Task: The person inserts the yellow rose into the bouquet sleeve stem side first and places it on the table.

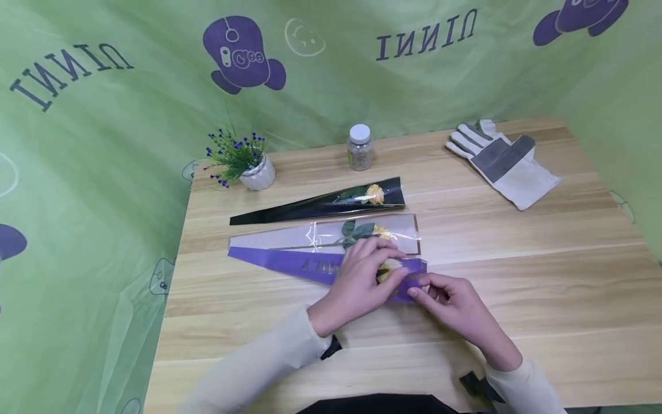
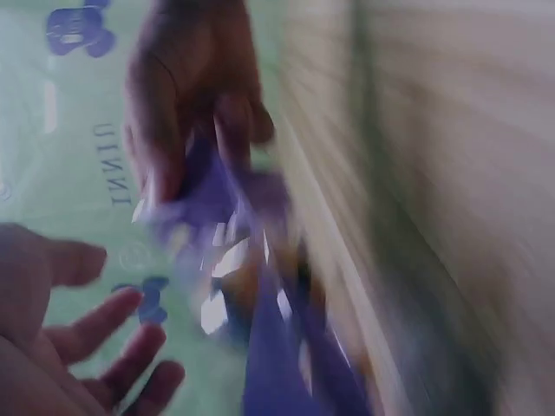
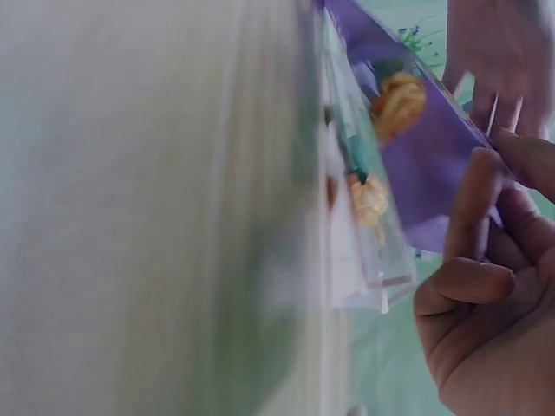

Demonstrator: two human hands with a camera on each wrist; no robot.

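Observation:
A purple flower sleeve (image 1: 289, 261) with a yellow rose (image 1: 387, 269) inside lies nearest the person, its wide end to the right. My right hand (image 1: 455, 305) pinches the edge at that wide end, and the right wrist view shows this end lifted off the table. Over the rose, my left hand (image 1: 362, 282) spreads its loosely bent fingers; in the left wrist view they stand apart from the sleeve, holding nothing. Just behind lies a clear flower sleeve (image 1: 279, 238) with another yellow rose. Farther back is a black flower sleeve (image 1: 289, 211) holding a pale orange rose (image 1: 374, 194).
Along the back of the wooden table (image 1: 543, 276) stand a white pot (image 1: 260, 174) of blue flowers and a white-capped jar (image 1: 360, 149). Grey and white work gloves (image 1: 507, 164) lie at the back right. A green printed curtain (image 1: 331, 75) hangs behind.

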